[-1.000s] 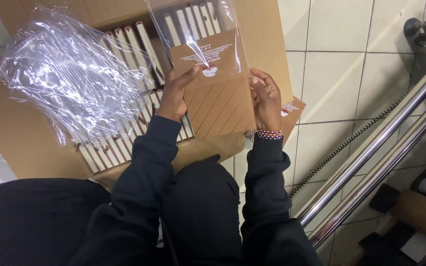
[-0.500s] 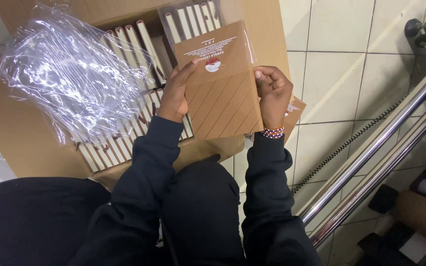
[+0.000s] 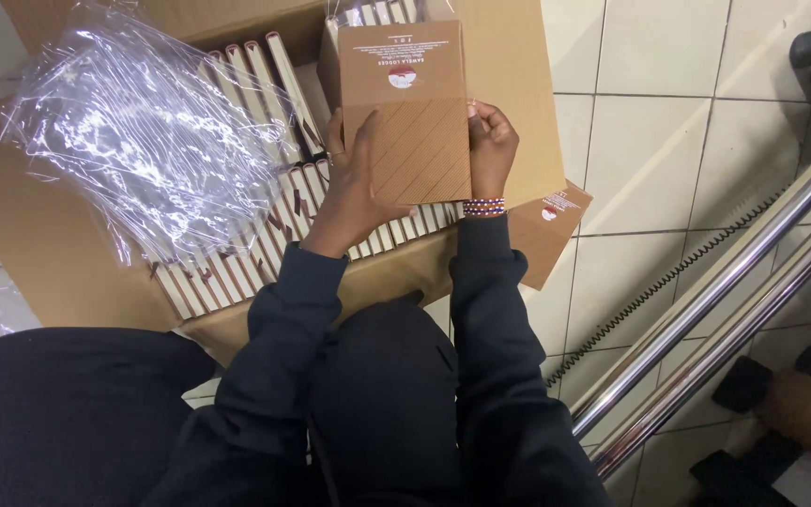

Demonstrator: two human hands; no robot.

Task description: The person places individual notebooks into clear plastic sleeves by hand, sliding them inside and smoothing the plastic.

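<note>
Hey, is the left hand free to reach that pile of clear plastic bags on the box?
Probably not at once: the left hand grips the brown booklet along with the right hand. The plastic bags lie uncovered nearby.

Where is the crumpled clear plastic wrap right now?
The crumpled clear plastic wrap lies at the upper left of the head view, over the rows of books in the open cardboard box, left of the left hand.

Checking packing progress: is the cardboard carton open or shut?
Open: the cardboard carton has flaps spread, showing rows of books standing inside.
</note>
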